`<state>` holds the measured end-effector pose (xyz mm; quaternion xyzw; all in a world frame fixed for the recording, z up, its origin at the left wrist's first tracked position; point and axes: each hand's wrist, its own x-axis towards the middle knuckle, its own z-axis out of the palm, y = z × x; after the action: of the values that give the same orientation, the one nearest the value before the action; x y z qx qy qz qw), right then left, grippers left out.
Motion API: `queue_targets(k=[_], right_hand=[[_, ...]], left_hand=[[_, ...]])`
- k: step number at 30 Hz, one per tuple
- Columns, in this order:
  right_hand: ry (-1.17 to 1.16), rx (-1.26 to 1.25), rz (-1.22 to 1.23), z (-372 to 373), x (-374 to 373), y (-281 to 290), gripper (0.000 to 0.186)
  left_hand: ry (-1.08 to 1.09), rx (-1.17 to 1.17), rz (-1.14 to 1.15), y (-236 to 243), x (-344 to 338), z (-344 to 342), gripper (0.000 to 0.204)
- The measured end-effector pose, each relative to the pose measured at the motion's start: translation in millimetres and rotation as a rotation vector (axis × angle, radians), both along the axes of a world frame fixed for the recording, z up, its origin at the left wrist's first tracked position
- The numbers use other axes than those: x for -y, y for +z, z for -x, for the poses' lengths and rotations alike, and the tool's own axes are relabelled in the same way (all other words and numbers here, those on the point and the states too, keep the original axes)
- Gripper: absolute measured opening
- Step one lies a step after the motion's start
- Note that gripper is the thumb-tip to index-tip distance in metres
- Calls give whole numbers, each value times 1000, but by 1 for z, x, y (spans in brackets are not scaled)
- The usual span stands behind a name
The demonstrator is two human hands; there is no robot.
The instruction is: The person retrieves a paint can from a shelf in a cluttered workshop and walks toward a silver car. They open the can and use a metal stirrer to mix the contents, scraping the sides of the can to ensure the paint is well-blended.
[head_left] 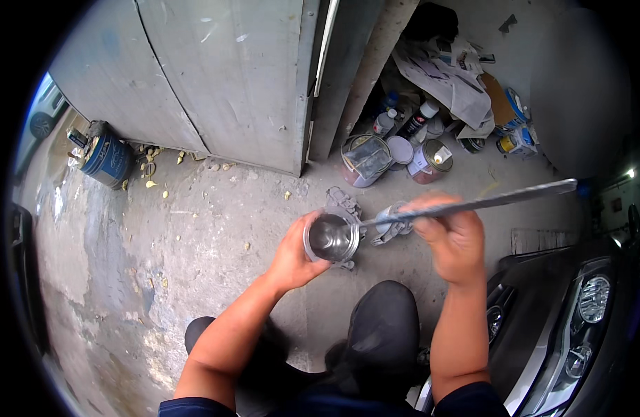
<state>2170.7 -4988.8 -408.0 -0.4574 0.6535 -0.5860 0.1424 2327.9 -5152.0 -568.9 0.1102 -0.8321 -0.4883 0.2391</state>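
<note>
My left hand (292, 258) is wrapped round the side of a clear plastic jar (355, 243). Shiny dark-grey liquid, paint by its look, lies inside it. In my right hand (455, 240) is a long, flat stirring stick (521, 195), smeared grey and slightly blurred. It slants down to the left, its lower end at the jar's right rim; whether the tip touches the liquid I cannot tell. Behind my right fingers stands a small cup (386, 216), partly hidden, with crumpled grey material (391, 235) about its base. More crumpled grey material (343, 199) lies just beyond the jar.
Paint cans (431, 165), a lidded bucket (365, 158), a spray can (418, 119) and newspaper (459, 87) crowd the far right. A metal door (222, 76) stands ahead. Far left is a blue bucket (106, 163). A dark car's front (542, 326) borders my right arm.
</note>
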Motion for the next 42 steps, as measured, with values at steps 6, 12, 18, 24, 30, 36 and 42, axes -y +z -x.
queue_targets(k=[6,12,18,24,30,36,42], right_hand=[[-241,-124,3,-25,-2,-46,16],[-209,-112,11,-43,26,-11,15],[-77,-67,-141,-6,7,-4,17],[100,-527,-81,-30,38,-12,13],[-70,-99,-101,-2,21,-7,9],[116,-132,-144,-5,11,-7,10],[315,-458,-50,-22,41,-12,15]], left_hand=[[158,-28,-5,-2,2,4,82],[210,46,-63,-4,-3,6,83],[46,72,-151,-4,5,5,83],[-84,16,-249,-21,7,3,83],[-70,11,-189,-6,0,5,83],[-60,20,-156,-6,12,-5,83],[-84,9,-149,-1,6,3,82]])
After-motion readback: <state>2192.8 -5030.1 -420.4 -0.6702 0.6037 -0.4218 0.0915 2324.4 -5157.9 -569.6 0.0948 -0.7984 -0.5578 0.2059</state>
